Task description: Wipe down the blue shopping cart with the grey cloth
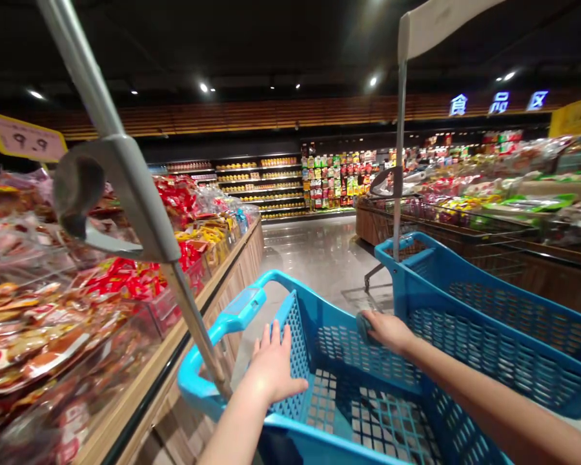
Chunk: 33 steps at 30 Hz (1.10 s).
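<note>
Plastic forms the blue cart (317, 313), whose basket lies under and to the right of the left hand (274, 369) and below the right hand (387, 330). The left hand is open, fingers spread, above the near part of the basket; whether it touches the plastic I cannot tell. The right hand is curled around a small dark thing (365, 327), too unclear to name, held over the basket's side; it looks light, but whether it is soft or stiff does not show. The basket should handle as stiff and sturdy, its smooth rim perhaps slightly slippery. The best hold is probably the light-blue handle (237, 315), just left of and beyond the left hand; the grey pole (191, 310), left of that hand, looks rigid but awkward to steer by. A second blue cart (419, 287) stands beyond the right hand, to its right.
</note>
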Tool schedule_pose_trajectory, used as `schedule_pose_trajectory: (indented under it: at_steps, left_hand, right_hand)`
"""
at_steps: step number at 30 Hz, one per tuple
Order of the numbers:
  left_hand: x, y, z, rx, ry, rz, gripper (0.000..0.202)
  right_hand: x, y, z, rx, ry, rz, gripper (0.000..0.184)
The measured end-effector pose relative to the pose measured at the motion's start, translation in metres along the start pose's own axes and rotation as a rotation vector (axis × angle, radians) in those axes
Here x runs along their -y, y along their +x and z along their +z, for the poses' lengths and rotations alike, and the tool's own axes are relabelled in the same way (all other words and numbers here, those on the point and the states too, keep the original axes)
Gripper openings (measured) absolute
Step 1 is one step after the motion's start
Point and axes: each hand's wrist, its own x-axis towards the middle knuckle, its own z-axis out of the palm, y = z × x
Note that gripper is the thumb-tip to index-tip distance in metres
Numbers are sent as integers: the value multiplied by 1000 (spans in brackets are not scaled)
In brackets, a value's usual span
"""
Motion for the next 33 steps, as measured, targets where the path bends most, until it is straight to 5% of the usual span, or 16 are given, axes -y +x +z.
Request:
schedule_pose_trajectory:
  at_steps: [5,8,11,17,20,23,26,30,33]
  left_hand:
    - [-4,2,3,-34,-17,-29,120]
    - [-4,3,10,-69,-5,-65,119]
    - [-4,5,13,-87,2,-99,119]
    - [-2,8,10,-73,-27,-42,113]
    - [-5,5,9,-44,-51,29,113]
    - [-10,0,9,-27,-67,59,115]
    - [-17,-5,11,-29,-54,41,117]
    - [-24,-7,14,-48,-15,-9,118]
    - [-27,-4,14,-48,16,-53,118]
  right_hand:
    - [68,77,-8,-56,40,-64,37]
    - [79,93,-8,-65,75,-129,46]
    - [45,70,-2,-63,115,-158,54]
    - [-67,-30,3,47,258,-117,54]
    - [-81,-55,-4,69,309,-114,50]
    - [-61,-43,-10,72,259,-131,50]
    - [-14,-4,-8,14,164,-97,57]
    - [66,49,7,-230,62,46,64]
    - [102,71,20,-385,-28,11,61]
